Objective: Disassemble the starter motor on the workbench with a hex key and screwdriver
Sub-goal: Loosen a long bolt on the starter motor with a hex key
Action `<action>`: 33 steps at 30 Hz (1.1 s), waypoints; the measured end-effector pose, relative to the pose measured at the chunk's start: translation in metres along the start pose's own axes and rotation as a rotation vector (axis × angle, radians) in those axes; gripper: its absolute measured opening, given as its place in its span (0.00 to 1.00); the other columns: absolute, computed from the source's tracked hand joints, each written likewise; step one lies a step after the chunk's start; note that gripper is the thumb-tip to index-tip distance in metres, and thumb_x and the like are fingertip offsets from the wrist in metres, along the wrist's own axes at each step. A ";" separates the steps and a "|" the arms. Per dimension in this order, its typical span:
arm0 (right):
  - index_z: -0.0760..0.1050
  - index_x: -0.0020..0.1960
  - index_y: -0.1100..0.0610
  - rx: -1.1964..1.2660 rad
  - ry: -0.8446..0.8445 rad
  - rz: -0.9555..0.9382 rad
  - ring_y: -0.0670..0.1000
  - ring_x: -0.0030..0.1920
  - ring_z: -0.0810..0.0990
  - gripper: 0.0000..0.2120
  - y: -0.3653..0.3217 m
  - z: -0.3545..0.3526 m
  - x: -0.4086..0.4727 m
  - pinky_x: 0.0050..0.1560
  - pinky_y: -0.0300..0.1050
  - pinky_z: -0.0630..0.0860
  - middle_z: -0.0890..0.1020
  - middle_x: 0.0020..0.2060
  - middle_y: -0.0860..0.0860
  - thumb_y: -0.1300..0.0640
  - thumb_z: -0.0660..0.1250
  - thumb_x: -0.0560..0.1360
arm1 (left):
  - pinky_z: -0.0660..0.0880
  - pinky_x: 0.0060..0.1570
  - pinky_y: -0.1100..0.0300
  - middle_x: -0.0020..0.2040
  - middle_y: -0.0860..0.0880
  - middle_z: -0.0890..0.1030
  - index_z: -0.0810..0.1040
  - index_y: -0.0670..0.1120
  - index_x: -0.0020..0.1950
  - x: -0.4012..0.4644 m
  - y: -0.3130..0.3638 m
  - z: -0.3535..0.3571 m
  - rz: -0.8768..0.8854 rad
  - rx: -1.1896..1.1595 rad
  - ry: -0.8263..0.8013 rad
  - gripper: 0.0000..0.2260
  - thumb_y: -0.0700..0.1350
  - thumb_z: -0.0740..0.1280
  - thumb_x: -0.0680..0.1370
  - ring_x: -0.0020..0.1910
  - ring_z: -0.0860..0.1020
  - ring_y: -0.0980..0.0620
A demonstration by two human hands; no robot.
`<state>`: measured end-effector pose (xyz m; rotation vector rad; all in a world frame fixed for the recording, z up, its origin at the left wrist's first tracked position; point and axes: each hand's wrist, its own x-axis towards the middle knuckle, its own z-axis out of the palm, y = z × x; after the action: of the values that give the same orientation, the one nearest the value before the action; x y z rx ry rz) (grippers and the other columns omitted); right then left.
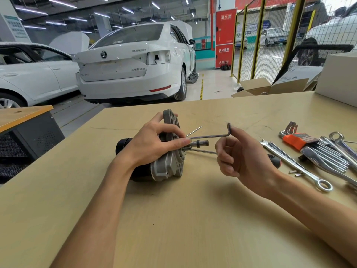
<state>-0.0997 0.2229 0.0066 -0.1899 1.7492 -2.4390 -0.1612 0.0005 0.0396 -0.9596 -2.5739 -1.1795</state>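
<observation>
1. A starter motor with a black cylindrical body and a grey cast-metal end housing (166, 167) lies on its side at the centre of the frame, on a pale wooden workbench (173, 219).
2. The left hand (154, 146) wraps over the top of the motor; its fingers curl around the round grey flange, with fingertips near the short steel shaft (199, 143) that sticks out to the right.
3. An L-shaped steel hex key (208, 135) runs from the flange towards the right, its short bent end pointing up.
4. The right hand (241, 153), right of centre, touches that bent end with the tip of the index finger; the other fingers are curled loosely. Whether the thumb also presses the key cannot be told.
5. Two thin steel through-bolts (202, 151) stick out of the housing, one above the hex key and one below the shaft.
6. A black-handled screwdriver (274, 160) lies partly hidden behind the right hand.
7. At the right edge of the frame lie silver combination wrenches (293, 163) and a hex key set in an orange holder (297, 141).
8. A white sedan (135, 62) is parked in the upper left, beyond the bench.
</observation>
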 end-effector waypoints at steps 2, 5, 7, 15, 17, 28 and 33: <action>0.75 0.30 0.56 -0.007 -0.022 -0.021 0.49 0.22 0.64 0.23 0.000 0.001 -0.001 0.22 0.38 0.60 0.64 0.24 0.51 0.39 0.60 0.72 | 0.70 0.56 0.73 0.59 0.50 0.74 0.85 0.58 0.41 0.000 -0.001 0.000 0.002 0.000 0.000 0.10 0.62 0.72 0.67 0.61 0.74 0.58; 0.77 0.32 0.56 -0.016 -0.023 -0.066 0.50 0.22 0.63 0.18 0.001 0.000 0.000 0.22 0.38 0.59 0.64 0.24 0.50 0.49 0.59 0.75 | 0.72 0.60 0.65 0.59 0.50 0.74 0.85 0.60 0.41 0.000 -0.002 0.000 0.001 0.008 0.009 0.10 0.64 0.72 0.67 0.62 0.74 0.57; 0.79 0.35 0.56 -0.075 0.000 -0.100 0.50 0.22 0.64 0.19 0.003 0.000 0.000 0.22 0.37 0.60 0.65 0.25 0.51 0.58 0.54 0.78 | 0.73 0.61 0.60 0.59 0.50 0.75 0.85 0.62 0.41 0.000 -0.002 0.000 0.000 0.012 0.019 0.09 0.64 0.72 0.67 0.62 0.75 0.55; 0.82 0.41 0.56 -0.251 0.061 -0.204 0.51 0.23 0.66 0.22 0.004 0.002 -0.004 0.22 0.38 0.61 0.66 0.24 0.53 0.66 0.52 0.82 | 0.73 0.60 0.61 0.60 0.50 0.75 0.85 0.62 0.42 0.000 -0.001 0.000 -0.008 0.016 0.024 0.13 0.67 0.70 0.66 0.62 0.75 0.55; 0.82 0.43 0.56 -0.272 0.067 -0.205 0.51 0.23 0.66 0.21 0.003 0.002 -0.005 0.22 0.39 0.61 0.66 0.25 0.53 0.65 0.52 0.83 | 0.73 0.61 0.59 0.60 0.50 0.75 0.85 0.62 0.41 0.000 0.000 0.000 -0.010 0.015 0.025 0.12 0.67 0.70 0.66 0.62 0.75 0.55; 0.78 0.34 0.57 -0.138 0.156 -0.053 0.49 0.21 0.65 0.26 0.001 -0.001 0.001 0.21 0.37 0.61 0.66 0.24 0.50 0.48 0.53 0.84 | 0.73 0.62 0.57 0.60 0.51 0.75 0.85 0.63 0.41 0.000 -0.001 0.000 0.004 0.014 0.031 0.11 0.66 0.71 0.65 0.62 0.75 0.57; 0.77 0.30 0.56 -0.099 0.012 -0.074 0.49 0.22 0.66 0.26 -0.002 0.001 -0.002 0.23 0.38 0.62 0.65 0.23 0.50 0.39 0.57 0.76 | 0.74 0.62 0.54 0.59 0.50 0.75 0.86 0.61 0.42 0.000 -0.003 0.000 0.005 0.010 0.027 0.13 0.67 0.71 0.65 0.62 0.75 0.55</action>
<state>-0.0973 0.2226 0.0088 -0.2553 1.9023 -2.4098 -0.1630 -0.0010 0.0374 -0.9406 -2.5525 -1.1685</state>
